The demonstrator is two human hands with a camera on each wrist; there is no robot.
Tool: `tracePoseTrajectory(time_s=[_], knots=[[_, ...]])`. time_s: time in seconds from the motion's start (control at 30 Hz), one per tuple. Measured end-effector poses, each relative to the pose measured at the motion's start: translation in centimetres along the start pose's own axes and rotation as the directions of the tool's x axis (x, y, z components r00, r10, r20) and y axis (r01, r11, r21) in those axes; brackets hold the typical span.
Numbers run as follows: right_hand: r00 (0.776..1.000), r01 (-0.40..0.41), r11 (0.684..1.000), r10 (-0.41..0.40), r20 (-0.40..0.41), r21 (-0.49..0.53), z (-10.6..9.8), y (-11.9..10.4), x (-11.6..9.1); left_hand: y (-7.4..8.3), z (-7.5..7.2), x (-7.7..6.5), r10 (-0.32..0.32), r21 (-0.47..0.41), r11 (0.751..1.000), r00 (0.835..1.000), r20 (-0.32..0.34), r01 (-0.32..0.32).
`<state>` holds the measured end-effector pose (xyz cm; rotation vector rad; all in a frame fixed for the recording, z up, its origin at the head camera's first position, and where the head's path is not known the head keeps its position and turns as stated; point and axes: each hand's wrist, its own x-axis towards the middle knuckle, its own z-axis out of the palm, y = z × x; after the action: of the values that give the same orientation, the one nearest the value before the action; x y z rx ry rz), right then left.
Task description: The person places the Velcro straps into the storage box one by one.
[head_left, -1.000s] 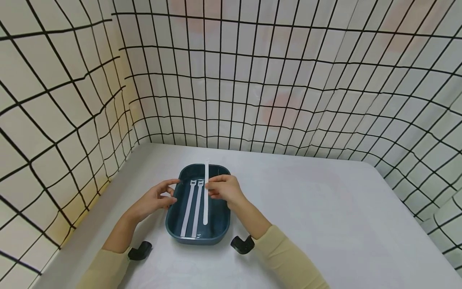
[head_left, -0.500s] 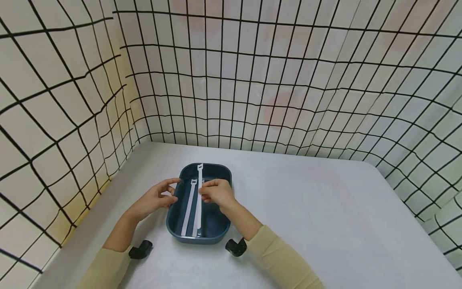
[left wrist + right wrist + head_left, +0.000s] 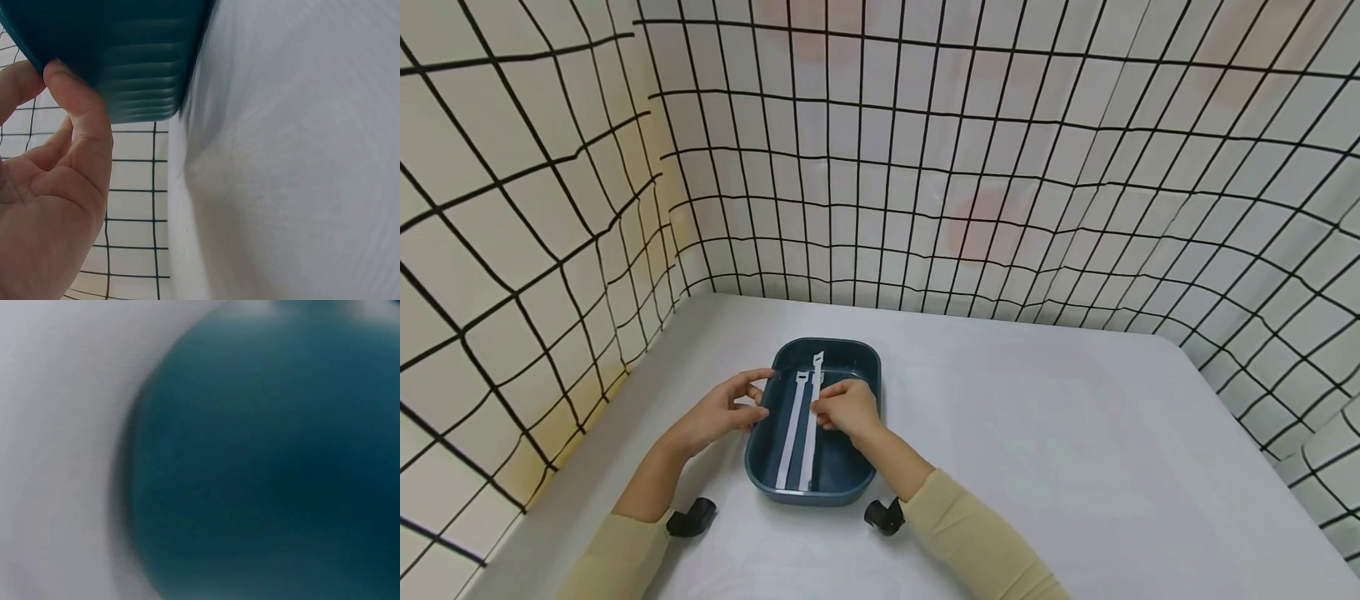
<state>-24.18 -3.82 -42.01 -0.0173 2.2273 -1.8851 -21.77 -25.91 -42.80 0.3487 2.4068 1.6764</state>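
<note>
A dark teal tray (image 3: pixel 850 475) with a rounded rim stands on the white table in the head view. Between thumb and fingertips my right hand (image 3: pixel 850 407) pinches a white cable tie (image 3: pixel 817 364) with a slotted head, inside the tray. It lies over another cable tie, which it mostly covers. One more white cable tie (image 3: pixel 792 433) rests to the left of these on the tray floor. My left hand (image 3: pixel 718 414) holds the tray's left rim with thumb and fingers; the left wrist view shows its curled fingers (image 3: pixel 81 119) at the rim. The right wrist view is blurred and shows only the tray's outer wall (image 3: pixel 262 456).
Black wire mesh (image 3: pixel 917 167) surrounds the white table (image 3: pixel 1037 433) at the back and sides. A black wrist camera (image 3: pixel 692 518) sits on the left wrist and another wrist camera (image 3: pixel 885 517) on the right.
My right hand has moved left and toward me with the cable tie, which has come down over the middle one. The left hand has stayed at the tray's rim.
</note>
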Motion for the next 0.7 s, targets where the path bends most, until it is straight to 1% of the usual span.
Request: tracePoseTrajectory(time_s=[0.27, 0.47, 0.57, 0.7], knots=[[1.0, -0.007, 0.995, 0.004, -0.03, -0.096, 0.45, 0.22, 0.09, 0.06, -0.13, -0.01, 0.004, -0.007, 1.0, 1.0, -0.009, -0.004], [0.998, -0.037, 0.987, 0.029, -0.054, -0.158, 0.53, 0.47, 0.11, -0.02, -0.16, -0.03, 0.006, -0.018, 1.0, 1.0, 0.003, -0.006], [0.997, -0.044, 0.979, 0.031, -0.07, -0.201, 0.58, 0.51, 0.13, -0.08, -0.14, -0.04, 0.006, -0.023, 1.0, 1.0, 0.003, -0.006], [0.995, -0.054, 0.958, 0.029, -0.094, -0.281, 0.59, 0.52, 0.06, -0.12, -0.11, 0.0, 0.007, -0.024, 1.0, 1.0, 0.007, -0.007]])
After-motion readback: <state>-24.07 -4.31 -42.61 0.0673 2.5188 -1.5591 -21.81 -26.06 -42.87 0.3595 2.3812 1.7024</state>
